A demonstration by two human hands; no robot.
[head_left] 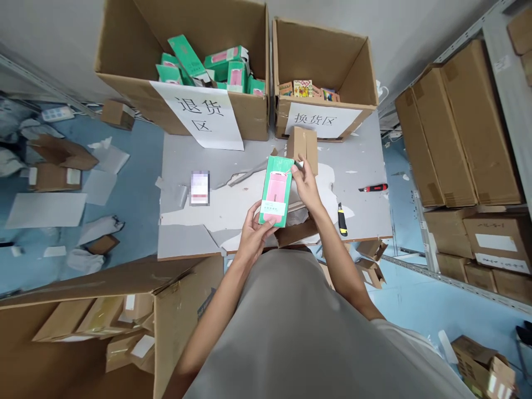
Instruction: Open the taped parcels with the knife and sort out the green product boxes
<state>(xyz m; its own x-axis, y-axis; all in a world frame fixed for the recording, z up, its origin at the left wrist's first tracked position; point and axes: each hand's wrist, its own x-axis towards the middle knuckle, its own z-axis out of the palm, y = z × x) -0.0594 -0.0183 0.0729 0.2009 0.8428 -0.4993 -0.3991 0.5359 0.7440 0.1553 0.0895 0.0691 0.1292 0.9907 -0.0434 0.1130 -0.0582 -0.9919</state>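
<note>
Carton (275,194) held at two corners

I see the left hand (252,230) gripping the green carton's lower left corner, thumb across the front, while the right hand (306,185) holds its upper right corner. The carton's pink-pictured face is turned up to me, above the desk (183,152). Just beyond the right hand I have a small brown box (304,143), partly hidden. To that hand's right lies a yellow-and-black cutter (342,219); farther out, a red-and-black cutter (374,188). Left of the left hand is a pixelated rectangle (200,189). Beyond both hands I see a large left box (255,119) holding green packs (236,77), and next to it a right box (281,113) with small colourful packs (302,88). Well out past the right hand, brown boxes (474,127) are stacked.
</note>
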